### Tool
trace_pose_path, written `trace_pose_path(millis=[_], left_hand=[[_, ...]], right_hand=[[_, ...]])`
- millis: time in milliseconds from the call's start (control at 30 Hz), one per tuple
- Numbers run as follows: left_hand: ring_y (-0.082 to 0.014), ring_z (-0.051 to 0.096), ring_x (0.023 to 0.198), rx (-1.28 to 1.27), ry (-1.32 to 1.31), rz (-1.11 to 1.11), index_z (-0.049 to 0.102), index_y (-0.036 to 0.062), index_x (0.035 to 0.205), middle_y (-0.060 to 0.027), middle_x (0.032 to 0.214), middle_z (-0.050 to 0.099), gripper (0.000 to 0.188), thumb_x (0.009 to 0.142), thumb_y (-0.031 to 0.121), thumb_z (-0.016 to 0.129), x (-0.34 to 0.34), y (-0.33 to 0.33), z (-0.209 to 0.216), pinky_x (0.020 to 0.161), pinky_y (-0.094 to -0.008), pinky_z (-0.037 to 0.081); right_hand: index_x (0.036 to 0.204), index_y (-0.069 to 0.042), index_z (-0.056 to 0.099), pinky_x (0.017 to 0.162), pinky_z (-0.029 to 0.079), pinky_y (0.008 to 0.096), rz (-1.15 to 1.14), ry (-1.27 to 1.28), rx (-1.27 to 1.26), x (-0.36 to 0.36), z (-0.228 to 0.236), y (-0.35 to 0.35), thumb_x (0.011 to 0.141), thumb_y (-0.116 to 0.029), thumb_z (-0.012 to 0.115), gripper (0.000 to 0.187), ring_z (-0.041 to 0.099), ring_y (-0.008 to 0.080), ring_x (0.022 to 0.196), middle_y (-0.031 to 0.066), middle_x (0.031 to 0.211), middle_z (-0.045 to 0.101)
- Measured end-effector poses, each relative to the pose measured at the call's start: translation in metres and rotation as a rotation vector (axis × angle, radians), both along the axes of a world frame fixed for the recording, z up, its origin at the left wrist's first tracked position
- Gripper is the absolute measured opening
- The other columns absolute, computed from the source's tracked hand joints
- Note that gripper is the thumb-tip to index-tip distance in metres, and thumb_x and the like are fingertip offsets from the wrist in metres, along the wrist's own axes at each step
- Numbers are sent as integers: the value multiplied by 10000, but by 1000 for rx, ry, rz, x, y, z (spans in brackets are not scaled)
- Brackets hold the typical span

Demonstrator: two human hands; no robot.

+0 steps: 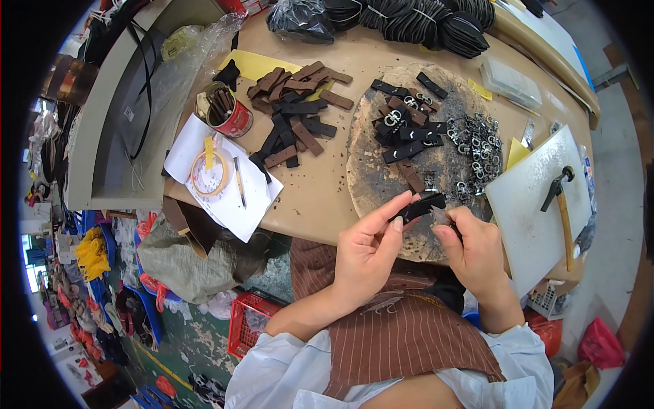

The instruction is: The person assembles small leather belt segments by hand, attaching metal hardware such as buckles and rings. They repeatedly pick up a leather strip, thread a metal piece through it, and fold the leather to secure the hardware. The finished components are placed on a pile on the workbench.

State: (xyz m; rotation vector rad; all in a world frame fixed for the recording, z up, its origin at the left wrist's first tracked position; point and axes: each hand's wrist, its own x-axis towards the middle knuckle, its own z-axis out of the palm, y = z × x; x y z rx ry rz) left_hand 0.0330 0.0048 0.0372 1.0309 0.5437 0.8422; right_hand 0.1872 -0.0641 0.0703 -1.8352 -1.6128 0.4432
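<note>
Between the fingers and thumb of my left hand (pixel 366 252) is a short black strap (pixel 421 207), held over the near edge of a round, worn board (pixel 381 88). My right hand (pixel 477 247) is closed in a pinch right beside the strap's end. A small grey piece (pixel 439 216) pokes out of that pinch; its kind is unclear. Beyond my hands, black and brown strap pieces (pixel 409 133) lie on the board, some with silver metal fittings. A heap of loose silver clasps (pixel 480 153) sits at the board's right.
Loose brown and black strips (pixel 300 102) lie left of the board. Nearby are a red can (pixel 235 121), a tape roll (pixel 209 174) and a pen (pixel 240 183) on white paper. At right, a hammer (pixel 564 211) rests on a white slab (pixel 528 204). Black cord bundles (pixel 415 24) line the back.
</note>
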Motion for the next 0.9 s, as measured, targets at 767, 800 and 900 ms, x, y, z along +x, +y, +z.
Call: trace_pose_path(millis=[767,800,900], left_hand=[[-45,526,655,544,122,-17,530,-25,1175,-132,1055,624,318,868,-51,450,-4,3,-7,990,-365,378],[-35,497,639,377,107,2,520,-22,1189,-120,1073,615,322,877,-44,440,-4,1,-6,987,-354,378],[-30,499,664,131,96,13,486,-14,1231,-90,1134,585,339,899,-22,420,-4,0,-1,981,-322,371]], right_hand=[[833,-15,553,464,287,203,124,1275,-570,24,12,-17,930,-275,458,294,328,18,507,-66,565,391],[857,-10,562,477,288,198,94,1074,-495,22,14,-14,921,-272,478,282,327,12,520,-74,578,388],[927,1,580,496,286,187,60,815,-189,22,13,-12,897,-264,535,270,328,-4,555,-91,617,381]])
